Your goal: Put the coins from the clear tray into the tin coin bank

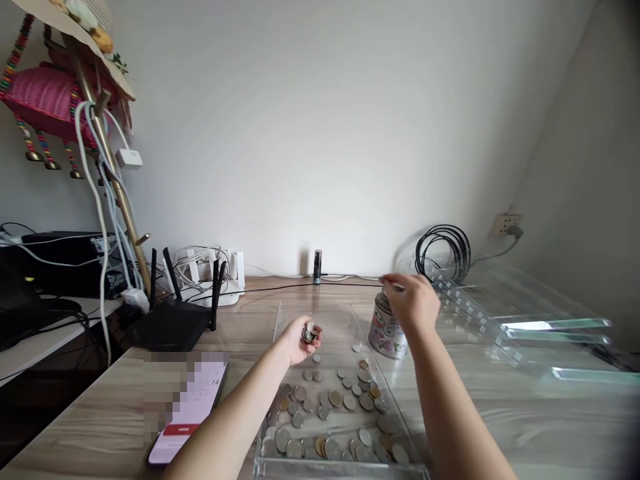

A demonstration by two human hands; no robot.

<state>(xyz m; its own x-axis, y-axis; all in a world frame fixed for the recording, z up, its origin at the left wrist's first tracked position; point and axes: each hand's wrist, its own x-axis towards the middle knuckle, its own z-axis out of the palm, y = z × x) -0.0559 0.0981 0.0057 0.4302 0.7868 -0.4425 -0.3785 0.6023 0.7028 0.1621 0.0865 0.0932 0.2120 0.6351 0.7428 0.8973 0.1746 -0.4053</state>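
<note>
My left hand [304,341] is cupped palm up over the far part of a clear plastic tray [345,320], fingers curled round several coins [311,332]. More coins [335,399], silver and some brassy, lie scattered in the tray, thickest near its front rim. To the right of the tray stands a round patterned tin [389,337] with flowers on it. My right hand [413,300] is over the top of this tin, fingertips pinched together. Whatever it pinches is too small to name, and the hand partly hides the tin's top.
A phone [193,407] lies left of the tray, behind my left forearm. Further back are a black router [173,323], a white router [220,293] and a small dark bottle [317,267]. Coiled black cable [444,250] and clear plastic drawers [520,333] stand at the right.
</note>
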